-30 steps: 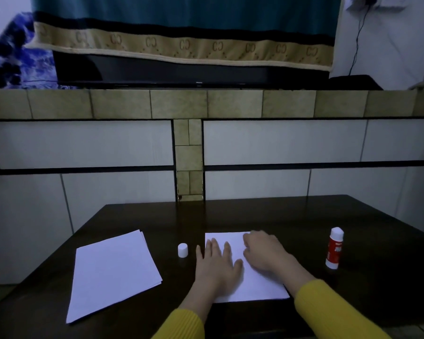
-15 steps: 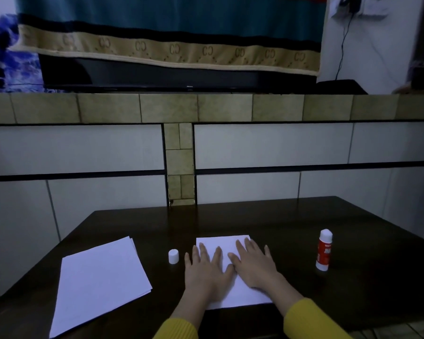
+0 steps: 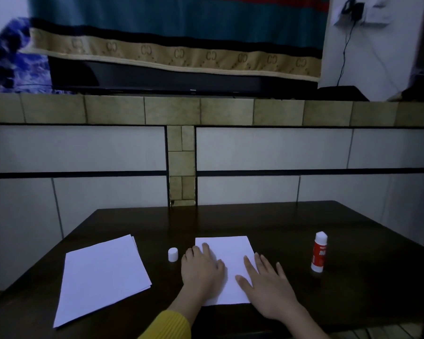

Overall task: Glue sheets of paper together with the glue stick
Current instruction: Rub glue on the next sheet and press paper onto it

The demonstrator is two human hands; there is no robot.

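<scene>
A white sheet of paper (image 3: 228,260) lies flat in the middle of the dark table (image 3: 255,221). My left hand (image 3: 201,270) presses flat on its left edge, fingers straight. My right hand (image 3: 267,287) lies flat over its right edge, fingers spread. A red and white glue stick (image 3: 319,253) stands upright and uncapped to the right, apart from both hands. Its white cap (image 3: 173,254) sits on the table just left of my left hand. A stack of white sheets (image 3: 101,277) lies at the left.
The table's far edge meets a tiled wall (image 3: 255,152) with a ledge. A dark screen (image 3: 169,79) draped with a patterned cloth sits on the ledge. The table's near edge runs under my forearms.
My right hand has slid from the sheet's middle out to its right edge, fingers now spread. My left hand stays pressed on the left part of the sheet.
</scene>
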